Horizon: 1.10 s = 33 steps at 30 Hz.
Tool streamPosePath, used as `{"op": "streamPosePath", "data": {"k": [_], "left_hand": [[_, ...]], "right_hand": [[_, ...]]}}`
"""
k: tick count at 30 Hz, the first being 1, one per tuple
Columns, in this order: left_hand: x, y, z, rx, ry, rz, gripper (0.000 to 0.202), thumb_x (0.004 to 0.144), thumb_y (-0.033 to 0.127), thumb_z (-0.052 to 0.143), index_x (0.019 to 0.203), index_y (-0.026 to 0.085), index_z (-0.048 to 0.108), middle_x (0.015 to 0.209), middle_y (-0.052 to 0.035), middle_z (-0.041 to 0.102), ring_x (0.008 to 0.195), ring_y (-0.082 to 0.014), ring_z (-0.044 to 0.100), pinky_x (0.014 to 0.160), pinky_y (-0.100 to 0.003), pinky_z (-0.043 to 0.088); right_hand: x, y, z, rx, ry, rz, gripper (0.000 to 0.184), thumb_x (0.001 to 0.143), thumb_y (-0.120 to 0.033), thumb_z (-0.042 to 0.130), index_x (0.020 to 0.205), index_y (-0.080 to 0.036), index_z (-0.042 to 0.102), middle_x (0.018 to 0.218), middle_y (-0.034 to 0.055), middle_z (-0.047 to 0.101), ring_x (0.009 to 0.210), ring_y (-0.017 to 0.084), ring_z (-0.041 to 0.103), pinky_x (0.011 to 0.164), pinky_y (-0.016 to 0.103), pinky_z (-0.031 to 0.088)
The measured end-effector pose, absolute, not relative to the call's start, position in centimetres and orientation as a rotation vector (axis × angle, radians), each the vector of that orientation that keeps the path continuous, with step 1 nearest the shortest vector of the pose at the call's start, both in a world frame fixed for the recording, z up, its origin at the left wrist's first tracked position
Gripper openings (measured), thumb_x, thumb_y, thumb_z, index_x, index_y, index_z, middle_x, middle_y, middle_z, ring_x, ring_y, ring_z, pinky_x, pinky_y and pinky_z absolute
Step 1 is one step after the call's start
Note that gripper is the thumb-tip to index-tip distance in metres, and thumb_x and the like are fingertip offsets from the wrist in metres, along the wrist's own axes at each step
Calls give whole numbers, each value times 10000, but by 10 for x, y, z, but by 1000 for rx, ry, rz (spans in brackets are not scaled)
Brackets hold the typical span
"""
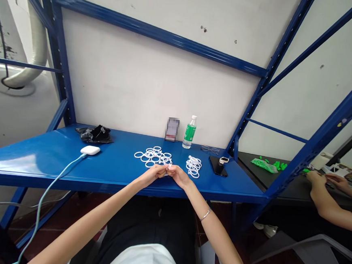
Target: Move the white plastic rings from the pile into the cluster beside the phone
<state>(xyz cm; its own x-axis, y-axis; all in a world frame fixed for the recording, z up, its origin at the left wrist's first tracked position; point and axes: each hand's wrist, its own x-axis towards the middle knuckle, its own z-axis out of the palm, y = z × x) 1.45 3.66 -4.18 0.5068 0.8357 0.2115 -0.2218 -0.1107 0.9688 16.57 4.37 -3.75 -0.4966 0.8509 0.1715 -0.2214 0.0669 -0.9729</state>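
Observation:
My left hand (155, 172) and my right hand (178, 173) meet fingertip to fingertip over the front of the blue shelf (40, 158). Both are pinched closed on a small white ring (167, 173) that barely shows between them. Just behind my left hand lies a loose spread of white rings (153, 156). A tighter heap of white rings (193, 166) sits beside my right hand. A thin bracelet circles my right wrist.
A white charger case (90, 150) with a pale cable, a black bag (95, 133), a green-labelled bottle (189, 132), glasses (210, 149) and a black phone (218, 166) lie on the shelf. Another person's arms (329, 201) work at the black table to the right, near green parts (265, 164).

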Motion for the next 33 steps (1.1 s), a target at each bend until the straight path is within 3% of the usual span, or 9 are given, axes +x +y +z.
{"op": "streamPosePath", "data": {"k": [5,10,13,15,18,20,22,26,33], "left_hand": [[14,34,-39,1367,524,973,581,794,496,570,454,200,204,447,57,180,489,-75,174,538,-294,212],[16,33,-41,1269,491,983,562,803,482,543,468,206,186,435,58,197,469,-73,186,564,-294,301],[14,34,-40,1278,522,997,546,802,479,534,461,207,204,419,62,213,446,-69,221,574,-287,343],[8,35,-34,1370,577,996,485,811,494,504,471,192,337,451,34,349,479,-88,356,594,-284,374],[-7,36,-17,1654,724,965,353,819,495,485,794,164,607,818,-58,621,779,-172,569,686,-284,435],[-19,37,-5,1878,875,960,389,808,493,501,1046,200,594,1062,-77,615,923,-202,576,729,-287,457],[-31,40,1,2077,1024,958,428,803,497,501,1117,215,572,1098,-82,609,947,-215,574,733,-290,462],[-49,50,-3,2339,1215,845,358,789,485,511,959,195,635,993,-94,637,896,-236,580,722,-304,450],[-51,58,-17,2432,1432,656,257,753,419,580,844,187,641,952,-125,639,842,-273,592,686,-313,428]], "right_hand": [[165,47,-39,-628,-1346,1615,392,660,-336,533,500,-208,199,534,-52,168,523,96,132,522,271,199],[164,48,-39,-679,-1300,1618,442,738,-421,445,458,-214,172,478,-36,155,501,115,195,552,282,311],[161,47,-39,-683,-1324,1575,426,741,-403,462,445,-211,224,465,-34,195,495,111,205,547,275,321],[162,46,-37,-683,-1396,1545,361,742,-389,484,474,-204,329,501,-28,287,510,107,263,558,267,326],[176,44,-23,-756,-1628,1367,255,768,-370,490,593,-185,503,625,0,461,595,121,406,610,261,346],[193,43,-10,-932,-1838,1071,241,805,-355,468,669,-182,566,677,7,523,630,131,462,631,257,342],[214,41,4,-1204,-1996,638,254,843,-334,440,686,-188,577,657,0,542,628,134,489,647,253,323],[248,40,18,-1682,-2080,-67,268,884,-264,416,654,-180,525,645,12,579,642,144,519,677,263,286],[261,49,8,-1871,-2238,15,187,856,-247,463,711,-190,567,750,40,634,695,170,570,587,244,276]]}}
